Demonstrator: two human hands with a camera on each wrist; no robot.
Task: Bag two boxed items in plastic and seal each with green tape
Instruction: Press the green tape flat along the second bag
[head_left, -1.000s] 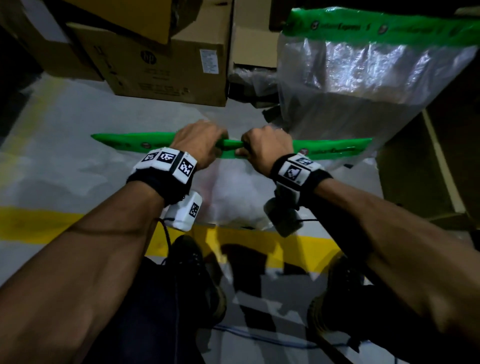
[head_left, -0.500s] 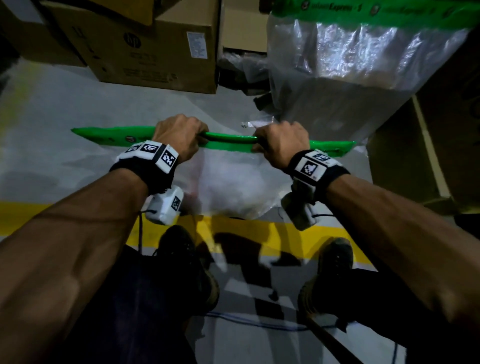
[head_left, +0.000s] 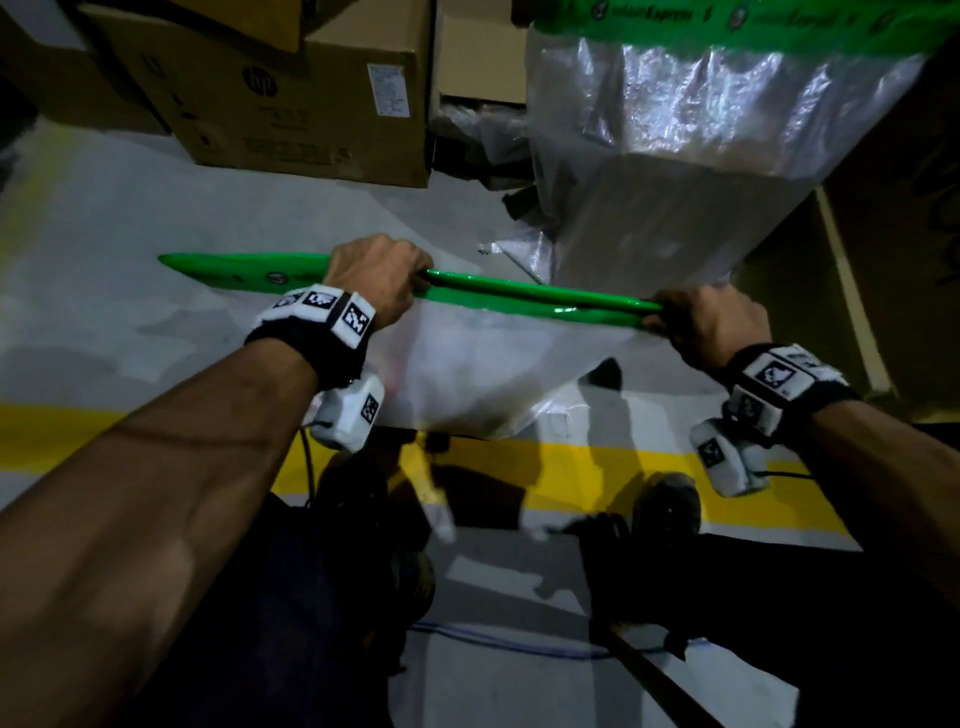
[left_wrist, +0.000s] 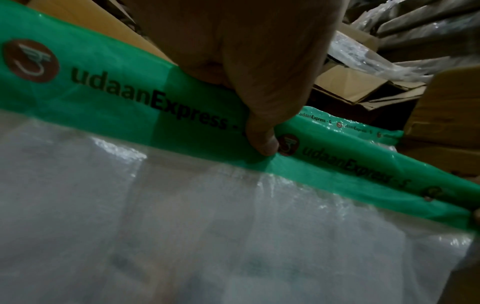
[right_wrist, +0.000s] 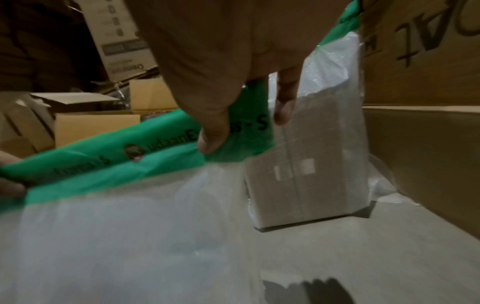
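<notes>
I hold a clear plastic bag up by its green taped top strip. My left hand pinches the strip left of its middle, thumb pressed on the printed tape. My right hand pinches the strip's right end, thumb on the tape. The bag's contents show only as a blur through the plastic. A second bagged box with green tape along its top stands on the floor at the back right, also visible as the bagged box.
Cardboard boxes are stacked at the back, with a large carton to the right. A yellow line crosses the grey floor by my shoes. A blue cable lies near my feet.
My right hand has slid right along the green strip to its end, widening the gap between my hands. The left hand keeps its grip.
</notes>
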